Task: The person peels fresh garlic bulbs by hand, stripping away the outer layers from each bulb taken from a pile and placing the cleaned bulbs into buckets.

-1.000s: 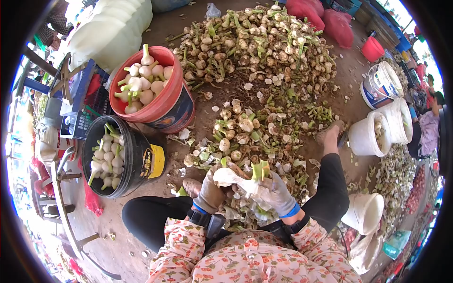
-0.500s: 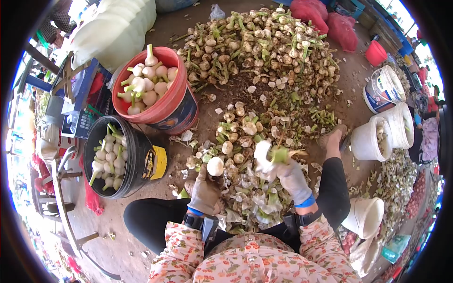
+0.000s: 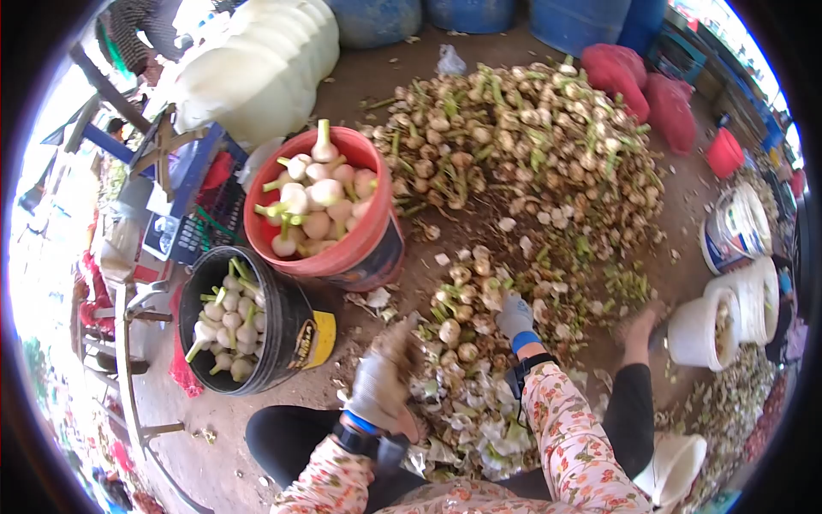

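Note:
My left hand (image 3: 383,384), in a dirty pale glove, is smeared by motion beside the black bucket. Its fingers are too blurred to show whether they hold anything. My right hand (image 3: 516,319), gloved with a blue cuff, reaches forward to the small heap of unpeeled garlic bulbs (image 3: 462,293). Its fingertips are at the bulbs, and their grip is hidden. Trimmed white garlic bulbs (image 3: 318,197) fill the red bucket (image 3: 383,171) at the left. More white bulbs (image 3: 231,325) lie in the black bucket (image 3: 287,321) in front of it. Loose skins (image 3: 479,420) cover the ground between my legs.
A large pile of untrimmed garlic (image 3: 531,146) lies ahead, with red mesh sacks (image 3: 615,73) behind it. White buckets (image 3: 702,330) stand at the right. Blue barrels (image 3: 467,13) line the back. At the left are a blue crate (image 3: 193,201) and a metal frame (image 3: 128,377).
The white bulb at my left hand is no longer visible there. My right hand has gone forward to the small heap, without the leafy trimmings it held. The view has shifted.

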Demonstrator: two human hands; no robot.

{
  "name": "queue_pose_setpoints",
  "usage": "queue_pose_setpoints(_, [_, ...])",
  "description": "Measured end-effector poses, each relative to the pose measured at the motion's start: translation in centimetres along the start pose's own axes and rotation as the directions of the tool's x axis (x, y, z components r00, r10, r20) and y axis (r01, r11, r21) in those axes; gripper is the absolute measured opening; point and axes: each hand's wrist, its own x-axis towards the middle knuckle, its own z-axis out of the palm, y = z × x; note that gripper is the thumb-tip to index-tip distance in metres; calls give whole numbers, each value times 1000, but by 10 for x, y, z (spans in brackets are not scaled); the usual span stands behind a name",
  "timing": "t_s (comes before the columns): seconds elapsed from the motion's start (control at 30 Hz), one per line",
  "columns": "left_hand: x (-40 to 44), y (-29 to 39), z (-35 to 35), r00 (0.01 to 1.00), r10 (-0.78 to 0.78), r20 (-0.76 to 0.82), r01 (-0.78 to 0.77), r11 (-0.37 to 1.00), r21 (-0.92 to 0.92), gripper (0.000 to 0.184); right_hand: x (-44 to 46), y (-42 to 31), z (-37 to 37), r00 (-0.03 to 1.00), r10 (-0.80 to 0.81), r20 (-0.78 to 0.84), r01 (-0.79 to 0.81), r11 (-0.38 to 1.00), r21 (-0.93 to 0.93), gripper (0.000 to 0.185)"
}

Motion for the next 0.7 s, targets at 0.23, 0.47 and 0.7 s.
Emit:
queue_pose_setpoints(0.23, [-9,-80,-13,890,-448,83,451,892,-22,32,13,46,79,996,-48,-75,88,688,720,46])
queue_pose_setpoints(0.47, [-25,-86,5,931,-315,183,309,949,59,72,-203,-16,-39,883,-403,-239,406,403,820,52])
queue_pose_setpoints(0.7, [-55,-72,20,785,331,523,-611,547,572,76,-201,-12,-73,962,-213,170,-70,412,909,40])
